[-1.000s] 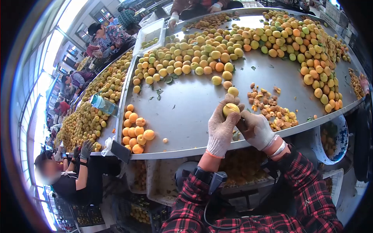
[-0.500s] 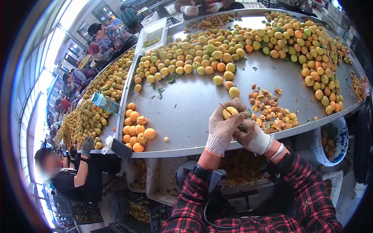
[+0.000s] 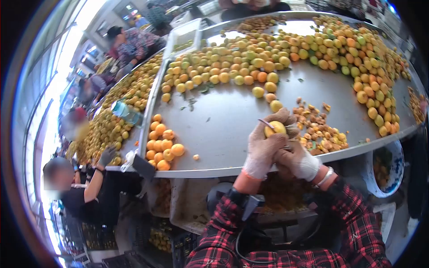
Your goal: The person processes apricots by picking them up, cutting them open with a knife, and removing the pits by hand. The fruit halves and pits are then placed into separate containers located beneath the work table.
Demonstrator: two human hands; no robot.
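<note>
A yellow apricot (image 3: 275,129) is held in my left hand (image 3: 261,154), whose gloved fingers curl round its far side with the thumb at the near side. A thin dark strip (image 3: 265,123), perhaps a blade, crosses the apricot's upper left; its other end is hidden. My right hand (image 3: 300,160), also gloved, is closed against the left just below the fruit. What its fingers grip is hidden. Just beyond the hands lies a pile of opened apricot pieces (image 3: 324,129). Whole apricots (image 3: 232,71) form a broad band farther back on the metal table (image 3: 223,125).
Orange apricots (image 3: 163,149) are grouped at the table's left corner, near a dark phone-like slab (image 3: 143,167). A blue-patterned bucket (image 3: 397,172) stands below the right edge. A bottle (image 3: 127,113) lies among fruit on the left table, where a co-worker's gloved hand (image 3: 107,155) reaches.
The view has shifted slightly, so the table sits a little differently in frame. In my left hand the apricot is turned and shows more of its yellow side. Both hands stay together.
</note>
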